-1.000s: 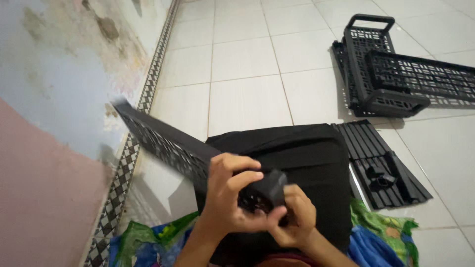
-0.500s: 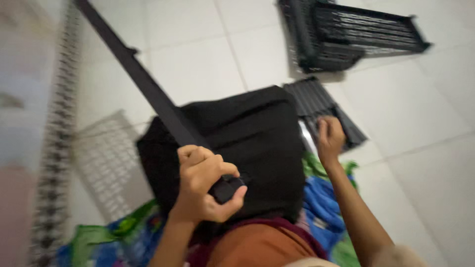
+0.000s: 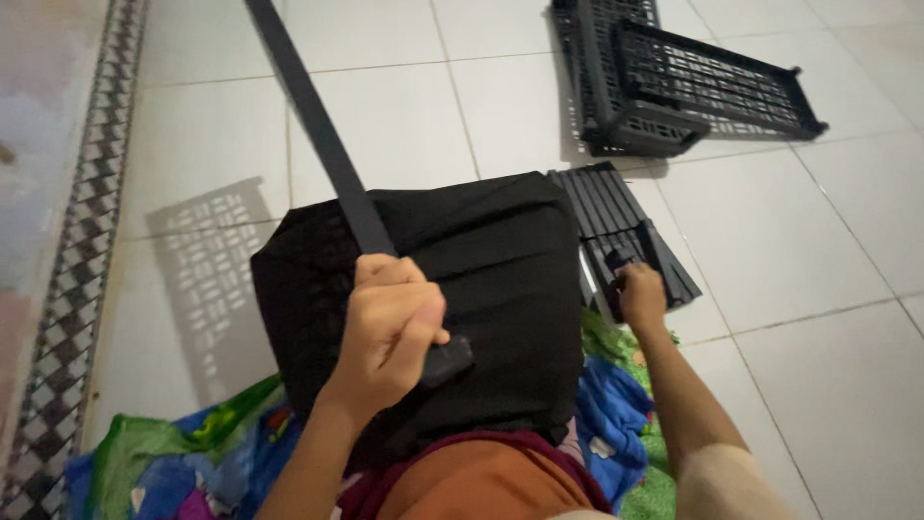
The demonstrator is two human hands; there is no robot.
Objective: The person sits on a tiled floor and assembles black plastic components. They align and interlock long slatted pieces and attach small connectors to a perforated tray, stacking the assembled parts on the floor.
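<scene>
Left hand (image 3: pixel 390 327) is wrapped in a full fist round the near end of a long black perforated panel (image 3: pixel 322 135), which it holds edge-on so that the length runs up and away over the white tiled floor (image 3: pixel 385 116) toward the top of the view. The low grip leaves the far end free in the air, and the panel's lattice shadow falls on the tiles to the left. Right hand (image 3: pixel 642 297) is stretched out to the person's right with its fingers curled down onto a small black fitting (image 3: pixel 621 258) that sits on a flat ribbed black panel (image 3: pixel 621 231) lying on the floor; whether the fingers have actually closed on the fitting cannot be told. Black cloth (image 3: pixel 481 279) covers the lap between the two arms, with a coloured mat (image 3: pixel 192 453) beneath. Further off, stacked black lattice crate parts (image 3: pixel 674 82) rest on the tiles, well apart from both hands.

Compared with a second ago, the hands have separated: both were then together at the panel's end above the lap, working on a small black piece. Half a second ago the right hand was already reaching toward the ribbed panel with fingers spread; it has since settled lower on it. The long panel has swung from a slant toward the wall to a steeper line.
</scene>
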